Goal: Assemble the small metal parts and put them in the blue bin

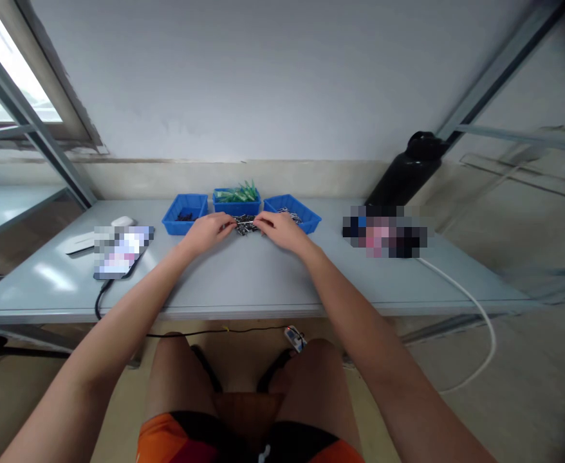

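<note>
My left hand (209, 231) and my right hand (283, 231) face each other over the table, fingertips pinched. Between them runs a thin, light-coloured rod (245, 222), one end in each pinch; its exact kind is too small to tell. Just beneath and behind it lies a pile of small black and silvery parts (246, 229). Close behind my hands stand three blue bins: the left bin (170, 226) holds small dark pieces, the middle bin (237, 209) green strips (238, 194), and the right bin (313, 225) slim silvery pieces, partly hidden by my right hand.
On the left of the table (244, 283) lie a phone (127, 252) with a black cable and a white case (123, 222). A black bottle (405, 170) leans at the right beside blurred items (383, 235) and a white cable (475, 299). A wall (253, 83) rises behind.
</note>
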Demonstrator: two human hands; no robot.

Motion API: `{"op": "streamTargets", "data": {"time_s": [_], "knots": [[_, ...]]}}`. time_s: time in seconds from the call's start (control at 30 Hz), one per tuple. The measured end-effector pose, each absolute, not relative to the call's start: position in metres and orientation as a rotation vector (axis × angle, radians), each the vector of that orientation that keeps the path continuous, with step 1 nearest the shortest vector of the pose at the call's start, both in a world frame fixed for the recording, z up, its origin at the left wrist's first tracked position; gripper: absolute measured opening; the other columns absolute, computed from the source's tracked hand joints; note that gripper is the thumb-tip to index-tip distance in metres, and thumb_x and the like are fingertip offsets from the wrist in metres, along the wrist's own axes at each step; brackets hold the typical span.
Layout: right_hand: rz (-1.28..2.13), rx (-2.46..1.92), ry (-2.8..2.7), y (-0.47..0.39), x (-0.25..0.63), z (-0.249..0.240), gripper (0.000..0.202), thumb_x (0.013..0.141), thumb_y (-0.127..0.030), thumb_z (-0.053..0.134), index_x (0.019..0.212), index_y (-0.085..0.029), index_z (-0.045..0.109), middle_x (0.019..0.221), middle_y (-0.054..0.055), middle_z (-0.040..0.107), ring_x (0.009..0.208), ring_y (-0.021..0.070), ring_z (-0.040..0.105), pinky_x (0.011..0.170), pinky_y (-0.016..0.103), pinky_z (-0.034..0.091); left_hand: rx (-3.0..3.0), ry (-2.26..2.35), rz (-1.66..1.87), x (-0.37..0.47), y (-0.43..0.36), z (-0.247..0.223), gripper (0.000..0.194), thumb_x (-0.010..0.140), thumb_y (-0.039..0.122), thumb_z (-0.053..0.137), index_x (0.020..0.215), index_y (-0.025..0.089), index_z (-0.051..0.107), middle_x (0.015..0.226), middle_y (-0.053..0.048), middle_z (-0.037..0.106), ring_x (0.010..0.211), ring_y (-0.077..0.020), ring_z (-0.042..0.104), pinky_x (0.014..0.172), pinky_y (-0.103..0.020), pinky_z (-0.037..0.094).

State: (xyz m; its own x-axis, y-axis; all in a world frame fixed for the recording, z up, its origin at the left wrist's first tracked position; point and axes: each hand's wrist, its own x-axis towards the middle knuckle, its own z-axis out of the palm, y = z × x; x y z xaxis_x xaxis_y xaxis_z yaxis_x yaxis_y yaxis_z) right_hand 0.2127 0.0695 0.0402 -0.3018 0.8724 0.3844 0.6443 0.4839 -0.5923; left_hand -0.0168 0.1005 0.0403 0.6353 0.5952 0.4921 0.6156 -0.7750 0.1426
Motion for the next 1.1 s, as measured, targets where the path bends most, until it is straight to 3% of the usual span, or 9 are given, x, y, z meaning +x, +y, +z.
{"op": "streamTargets", "data": {"time_s": [0.4, 1.1], "knots": [[0.444, -1.19, -2.075, 0.0714, 0.2121, 0.0369, 0.027, 0.092, -0.037, 0.047, 0.089, -0.019, 0.067, 0.069, 0.001, 0.063, 0.066, 0.0148, 0.056, 0.069, 0.026, 0.039, -2.812, -0.99, -0.794, -0.0148, 0.098, 0.0409, 0.026, 0.095, 0.029, 0.045, 0.095, 0.018, 0.068, 0.086, -0.006, 0.069, 0.079, -0.0178, 0.063, 0.068, -0.027, 0.046], [0.452, -1.213, -2.184, 0.0727, 0.211, 0.0333, 0.027, 0.092, -0.031, 0.047, 0.088, -0.018, 0.07, 0.08, 0.003, 0.069, 0.071, 0.0153, 0.058, 0.071, 0.026, 0.038, -2.754, -1.017, -0.874, -0.0146, 0.0957, 0.0409, 0.027, 0.095, 0.03, 0.045, 0.101, 0.018, 0.068, 0.09, -0.006, 0.069, 0.082, -0.018, 0.063, 0.068, -0.026, 0.047]]}}
